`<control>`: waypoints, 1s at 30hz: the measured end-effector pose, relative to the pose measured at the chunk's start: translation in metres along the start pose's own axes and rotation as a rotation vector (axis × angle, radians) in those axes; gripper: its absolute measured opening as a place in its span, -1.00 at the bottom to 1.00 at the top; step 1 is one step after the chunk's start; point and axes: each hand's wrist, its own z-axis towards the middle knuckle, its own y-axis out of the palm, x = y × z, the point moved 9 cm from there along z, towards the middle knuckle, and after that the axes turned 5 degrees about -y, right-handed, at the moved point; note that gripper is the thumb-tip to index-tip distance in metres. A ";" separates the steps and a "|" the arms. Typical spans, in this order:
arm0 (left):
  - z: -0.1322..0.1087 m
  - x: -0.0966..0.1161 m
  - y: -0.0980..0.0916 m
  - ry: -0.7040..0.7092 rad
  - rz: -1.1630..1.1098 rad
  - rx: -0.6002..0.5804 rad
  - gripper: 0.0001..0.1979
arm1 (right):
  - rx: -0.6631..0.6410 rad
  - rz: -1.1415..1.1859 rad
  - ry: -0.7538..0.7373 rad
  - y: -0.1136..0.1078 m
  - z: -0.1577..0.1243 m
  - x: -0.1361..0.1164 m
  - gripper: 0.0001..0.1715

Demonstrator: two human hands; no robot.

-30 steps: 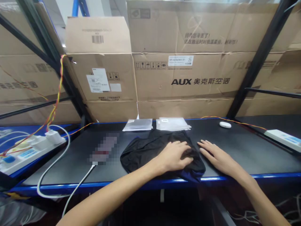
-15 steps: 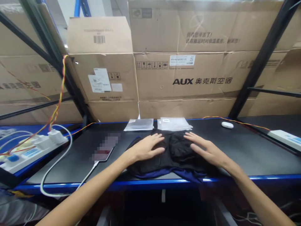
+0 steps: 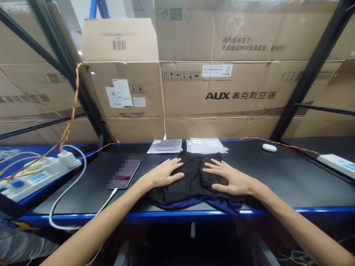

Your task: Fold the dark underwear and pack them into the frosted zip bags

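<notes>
A black cloth (image 3: 190, 184) with dark blue edges lies at the front middle of the table, its right part folded over into a thicker layer. Flat on its left side rests my left hand (image 3: 166, 173), fingers spread and pointing right. My right hand (image 3: 231, 178) lies palm down over the folded part, its fingers apart and pointing left. Neither hand grips anything. Just behind the cloth are two flat stacks of clear plastic bags, one on the left (image 3: 165, 146) and one on the right (image 3: 205, 146).
A phone (image 3: 126, 177) on a white cable lies left on the black table (image 3: 280, 177). Power strips sit at the far left (image 3: 41, 176) and far right (image 3: 337, 164). A white case (image 3: 269, 147) is at the back right. Cardboard (image 3: 216, 111) stands behind.
My right hand has moved left onto the folded part of the cloth. My left hand has shifted slightly left, and more of the cloth's middle shows between the hands.
</notes>
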 end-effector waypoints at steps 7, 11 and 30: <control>0.061 0.018 -0.004 0.141 0.023 0.099 -0.54 | 0.004 -0.031 -0.007 0.000 0.001 0.000 -0.24; 0.094 0.027 0.011 0.198 0.088 0.077 -0.53 | 0.011 -0.026 -0.006 0.001 0.001 0.000 -0.24; 0.052 0.031 -0.019 0.226 0.134 0.293 -0.62 | -0.110 0.102 0.035 -0.002 0.001 0.004 -0.04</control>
